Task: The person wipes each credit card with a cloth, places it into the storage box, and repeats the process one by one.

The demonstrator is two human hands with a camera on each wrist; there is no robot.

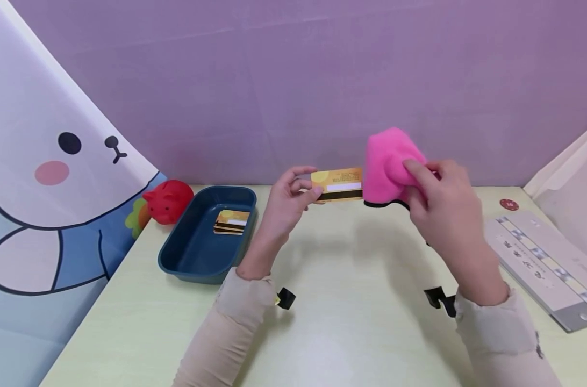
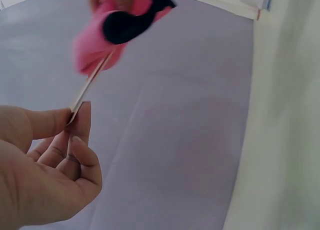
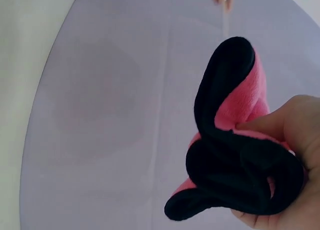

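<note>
My left hand pinches a gold plastic card by its left end, thumb in front. The card is raised above the table and shows a black magnetic stripe, a white strip and small print. In the left wrist view the card is seen edge-on, its far end at the cloth. A bunched pink cloth with black edging meets the card's right end in the head view. My right hand grips this cloth between thumb and fingers. Dark folds of the cloth hang from the hand in the right wrist view.
On the left stands a blue tray holding several similar gold cards. Behind it sits a red piggy bank. A grey-white flat box lies at right, with a red poker chip beyond it. A purple curtain hangs behind.
</note>
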